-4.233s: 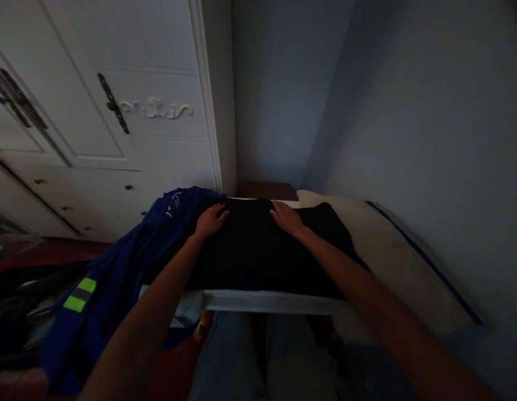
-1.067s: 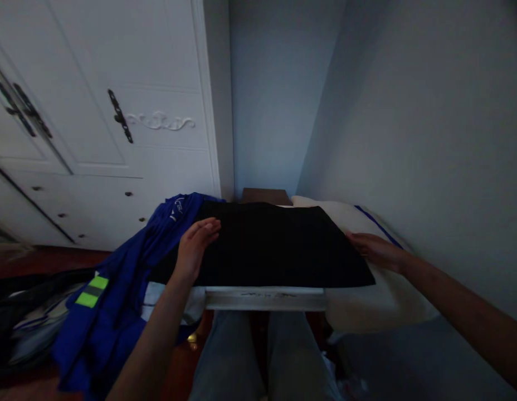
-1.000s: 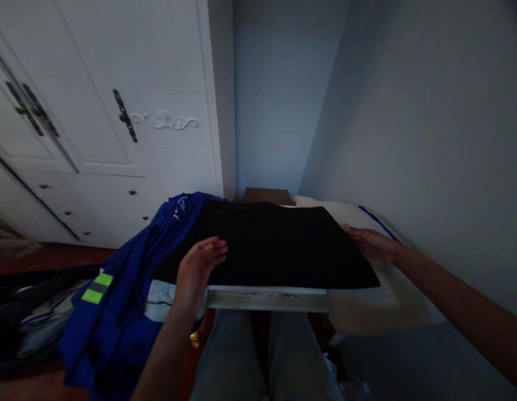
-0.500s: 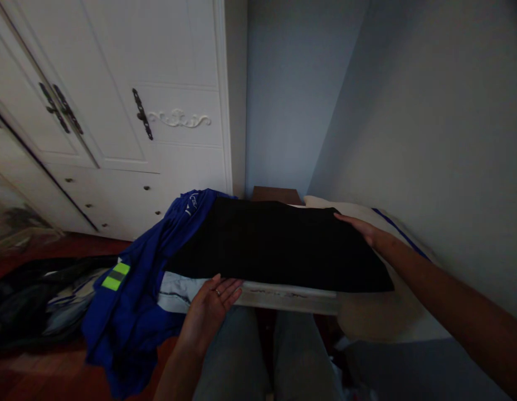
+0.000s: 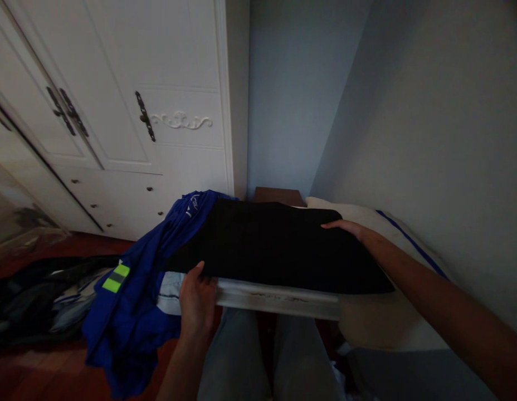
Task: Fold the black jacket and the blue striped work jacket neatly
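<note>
Blue garment (image 5: pixel 133 295) at far left, draped beside and partly under the black cloth's (image 5: pixel 271 245) left end. Cloth lies over the bench (image 5: pixel 279 301), in front of the person, long axis running left-right, roughly crosswise to the view.

Left hand (image 5: pixel 198 303): at the cloth's near edge, toward its left end. Thumb on top, fingers below; reads as clamped on that edge. It's the nearer one to the near-left corner.

Right hand (image 5: pixel 352 229): well apart from the left, on the cloth's far-right part, nearer the right end. Fingertips touch the top; can't tell if they pinch. Pillow (image 5: pixel 379 320) sits at that end, partly under the cloth.
</note>
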A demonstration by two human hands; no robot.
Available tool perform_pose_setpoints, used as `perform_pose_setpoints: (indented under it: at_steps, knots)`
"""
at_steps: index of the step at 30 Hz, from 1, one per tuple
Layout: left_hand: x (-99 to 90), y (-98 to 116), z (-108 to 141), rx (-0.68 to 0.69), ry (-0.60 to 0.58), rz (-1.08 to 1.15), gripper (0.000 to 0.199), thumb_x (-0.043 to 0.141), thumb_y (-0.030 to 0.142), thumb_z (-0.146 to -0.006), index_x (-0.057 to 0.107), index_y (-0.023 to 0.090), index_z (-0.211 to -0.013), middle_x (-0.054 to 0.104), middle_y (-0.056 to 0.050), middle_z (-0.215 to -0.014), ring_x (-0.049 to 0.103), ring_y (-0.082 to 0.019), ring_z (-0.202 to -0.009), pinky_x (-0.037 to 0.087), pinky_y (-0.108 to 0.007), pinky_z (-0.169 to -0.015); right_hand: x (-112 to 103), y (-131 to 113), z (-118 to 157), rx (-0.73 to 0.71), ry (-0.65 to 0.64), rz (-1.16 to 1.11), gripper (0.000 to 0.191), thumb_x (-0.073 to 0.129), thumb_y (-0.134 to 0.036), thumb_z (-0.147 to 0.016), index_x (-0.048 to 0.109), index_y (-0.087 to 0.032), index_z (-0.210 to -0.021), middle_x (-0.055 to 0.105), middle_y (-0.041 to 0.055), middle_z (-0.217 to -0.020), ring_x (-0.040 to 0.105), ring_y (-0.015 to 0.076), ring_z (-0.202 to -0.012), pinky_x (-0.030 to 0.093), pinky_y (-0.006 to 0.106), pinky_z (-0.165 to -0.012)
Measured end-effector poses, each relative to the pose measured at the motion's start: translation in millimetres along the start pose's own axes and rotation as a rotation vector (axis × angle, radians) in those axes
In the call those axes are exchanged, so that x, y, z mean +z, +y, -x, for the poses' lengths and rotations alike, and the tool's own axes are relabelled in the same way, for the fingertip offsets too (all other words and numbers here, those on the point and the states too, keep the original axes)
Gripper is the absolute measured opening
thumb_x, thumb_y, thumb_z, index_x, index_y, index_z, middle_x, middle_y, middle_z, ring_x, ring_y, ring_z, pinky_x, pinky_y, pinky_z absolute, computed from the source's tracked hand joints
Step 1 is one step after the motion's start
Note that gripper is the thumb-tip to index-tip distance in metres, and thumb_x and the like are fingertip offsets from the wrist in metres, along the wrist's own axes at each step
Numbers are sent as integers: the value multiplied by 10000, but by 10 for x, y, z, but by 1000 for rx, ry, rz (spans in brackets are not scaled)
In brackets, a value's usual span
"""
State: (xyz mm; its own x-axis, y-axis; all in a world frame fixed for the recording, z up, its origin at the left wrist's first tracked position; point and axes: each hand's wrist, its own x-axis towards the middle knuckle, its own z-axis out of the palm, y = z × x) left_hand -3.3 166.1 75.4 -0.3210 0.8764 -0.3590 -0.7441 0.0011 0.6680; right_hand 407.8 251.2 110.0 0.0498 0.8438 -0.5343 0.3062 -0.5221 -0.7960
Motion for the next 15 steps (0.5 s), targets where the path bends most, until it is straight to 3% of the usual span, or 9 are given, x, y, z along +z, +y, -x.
perform_pose_setpoints:
  at_steps: [3, 7, 11, 15]
  knots:
    - [63, 149, -102, -55, 21, 8, 129, 529, 247, -881, 651, 241, -923, 701, 11, -971, 668, -117, -816, 548, -226, -687, 16, -27, 19, 128, 11, -52, 257, 728, -357, -734, 687, -176, -911, 717, 110, -742, 697, 280, -763, 597, 408, -776]
    - [107, 332, -278, -170, -24, -24, 190, 520, 326, -905, 663, 222, -975, 699, -3, -839, 645, -122, -657, 511, -222, -545, 44, -103, 61, 182, 74, -187, 244, 723, -297, -749, 687, -167, -952, 721, 110, -762, 698, 276, -778, 590, 405, -807]
    - [186, 385, -383, -199, -41, -74, 256, 493, 238, -911, 664, 168, -1088, 718, -46, -846, 682, -150, -735, 570, -253, -671, 43, -165, 75, 148, 58, -322, 217, 679, -301, -819, 672, -143, -967, 730, 102, -818, 694, 217, -733, 583, 352, -813]
    - [253, 339, -415, -157, 13, -63, 298, 507, 156, -894, 652, 151, -1155, 724, -39, -857, 689, -135, -770, 583, -258, -819, 62, -178, 25, 54, 42, -456, 296, 573, -430, -905, 665, -153, -953, 732, 80, -831, 688, 182, -705, 582, 322, -804]
